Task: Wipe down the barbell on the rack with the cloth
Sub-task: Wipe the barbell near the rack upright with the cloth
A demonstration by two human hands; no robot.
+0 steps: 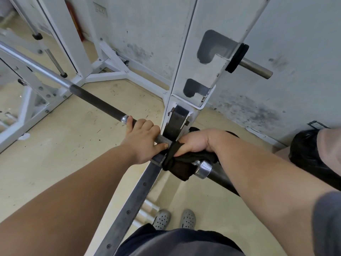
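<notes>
The barbell [96, 101] runs from the upper left down to the lower right and lies in a hook of the white rack upright [186, 74]. My left hand [144, 139] grips the bar just left of the upright, thumb underneath. My right hand [195, 143] holds a black cloth [177, 163] wrapped round the bar just right of the upright, beside the chrome collar [203, 169]. The dark sleeve [223, 179] continues under my right forearm.
A grey perforated rail [129, 206] slopes from the upright toward me. A plate peg [256, 68] sticks out of the upright's right side. A stained wall stands behind. A black bag [304, 148] sits at the right. More white rack frame fills the left.
</notes>
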